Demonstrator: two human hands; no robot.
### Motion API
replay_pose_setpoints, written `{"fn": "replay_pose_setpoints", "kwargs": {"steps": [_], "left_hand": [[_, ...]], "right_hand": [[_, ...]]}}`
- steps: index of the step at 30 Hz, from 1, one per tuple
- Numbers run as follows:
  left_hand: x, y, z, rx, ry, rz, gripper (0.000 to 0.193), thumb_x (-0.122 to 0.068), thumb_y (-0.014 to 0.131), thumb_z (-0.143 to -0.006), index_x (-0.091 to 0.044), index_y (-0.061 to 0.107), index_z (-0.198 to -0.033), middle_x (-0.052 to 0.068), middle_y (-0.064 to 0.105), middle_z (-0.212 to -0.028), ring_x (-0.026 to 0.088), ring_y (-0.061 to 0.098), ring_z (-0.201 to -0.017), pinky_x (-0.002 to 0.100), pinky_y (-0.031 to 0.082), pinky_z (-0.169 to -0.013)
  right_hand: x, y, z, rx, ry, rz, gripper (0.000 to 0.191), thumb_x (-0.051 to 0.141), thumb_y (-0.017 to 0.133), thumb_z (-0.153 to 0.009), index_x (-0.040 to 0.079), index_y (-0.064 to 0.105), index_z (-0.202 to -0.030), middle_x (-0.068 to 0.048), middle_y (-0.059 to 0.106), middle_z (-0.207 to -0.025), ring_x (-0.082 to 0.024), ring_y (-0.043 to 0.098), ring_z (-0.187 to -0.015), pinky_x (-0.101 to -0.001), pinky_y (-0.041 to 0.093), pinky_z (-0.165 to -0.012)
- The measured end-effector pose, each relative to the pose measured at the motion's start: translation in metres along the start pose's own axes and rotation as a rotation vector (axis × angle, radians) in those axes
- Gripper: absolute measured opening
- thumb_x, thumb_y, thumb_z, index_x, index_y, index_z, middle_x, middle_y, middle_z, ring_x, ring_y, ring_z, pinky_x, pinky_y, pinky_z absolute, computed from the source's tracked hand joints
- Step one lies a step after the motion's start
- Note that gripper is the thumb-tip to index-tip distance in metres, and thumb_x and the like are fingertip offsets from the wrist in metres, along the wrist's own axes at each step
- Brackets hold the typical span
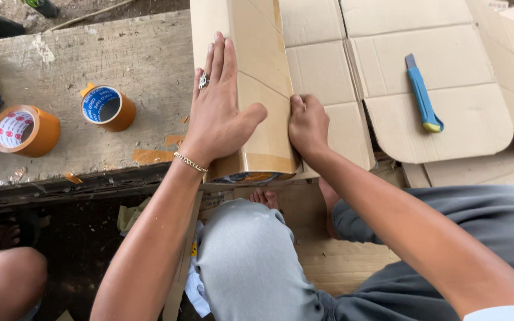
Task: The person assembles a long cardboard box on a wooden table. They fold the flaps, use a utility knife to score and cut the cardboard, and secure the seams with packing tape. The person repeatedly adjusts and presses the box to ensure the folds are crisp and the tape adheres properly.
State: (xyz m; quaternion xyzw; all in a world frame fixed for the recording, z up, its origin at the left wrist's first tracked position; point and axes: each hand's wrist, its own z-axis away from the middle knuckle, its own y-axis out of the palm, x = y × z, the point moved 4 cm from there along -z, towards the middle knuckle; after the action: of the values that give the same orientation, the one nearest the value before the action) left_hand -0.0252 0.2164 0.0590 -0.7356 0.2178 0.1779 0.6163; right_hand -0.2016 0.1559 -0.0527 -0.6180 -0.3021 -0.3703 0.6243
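Head view: left hand [221,113], grip released, palm flat on a taped cardboard box [263,89] at the surface's [138,53] near edge. Right hand [307,125], fingers curled, pressing the box's right side; whether it grasps anything cannot be told. Flattened cardboard [447,119] just right of the box, carrying a blue cutter [422,95]. Two tape rolls [25,131] [109,107] toward the left edge, well apart from the box.
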Motion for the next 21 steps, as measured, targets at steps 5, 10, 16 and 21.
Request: {"fn": "replay_pose_setpoints", "kwargs": {"steps": [5, 10, 16, 21], "left_hand": [[-0.015, -0.002, -0.007, 0.024, -0.006, -0.089, 0.115, -0.04, 0.065, -0.075, 0.009, 0.003, -0.159, 0.022, 0.0, -0.171, 0.031, 0.0, -0.159, 0.047, 0.003, -0.127], [-0.038, 0.012, -0.017, 0.055, -0.03, -0.157, 0.109, -0.044, 0.063, -0.078, 0.007, 0.008, -0.158, 0.022, 0.002, -0.169, 0.032, 0.003, -0.158, 0.049, 0.002, -0.126], [-0.055, 0.022, -0.023, 0.02, -0.002, -0.196, 0.097, -0.033, 0.057, -0.083, 0.008, 0.014, -0.159, 0.024, 0.006, -0.169, 0.034, 0.005, -0.158, 0.053, 0.002, -0.127], [-0.067, 0.032, -0.032, 0.051, -0.008, -0.237, 0.095, -0.031, 0.056, -0.082, 0.011, 0.014, -0.157, 0.027, 0.005, -0.168, 0.037, 0.003, -0.157, 0.055, 0.001, -0.124]], "right_hand": [[0.006, -0.013, 0.005, -0.143, -0.171, 0.23, 0.039, 0.026, 0.052, -0.101, 0.007, 0.045, -0.135, -0.025, 0.06, -0.125, -0.043, 0.063, -0.102, -0.0533, 0.047, -0.083], [0.0, -0.018, 0.001, -0.039, -0.078, 0.226, 0.033, 0.02, 0.047, -0.103, 0.009, 0.043, -0.135, -0.021, 0.059, -0.131, -0.042, 0.062, -0.111, -0.0544, 0.045, -0.091], [-0.006, -0.019, -0.008, 0.033, -0.1, 0.215, 0.035, 0.01, 0.052, -0.094, 0.003, 0.041, -0.127, -0.031, 0.067, -0.104, -0.051, 0.063, -0.098, -0.0586, 0.046, -0.087], [-0.008, -0.023, -0.012, 0.097, -0.19, 0.205, 0.031, 0.014, 0.059, -0.095, -0.001, 0.04, -0.115, -0.034, 0.067, -0.094, -0.053, 0.064, -0.09, -0.0593, 0.048, -0.08]]}}
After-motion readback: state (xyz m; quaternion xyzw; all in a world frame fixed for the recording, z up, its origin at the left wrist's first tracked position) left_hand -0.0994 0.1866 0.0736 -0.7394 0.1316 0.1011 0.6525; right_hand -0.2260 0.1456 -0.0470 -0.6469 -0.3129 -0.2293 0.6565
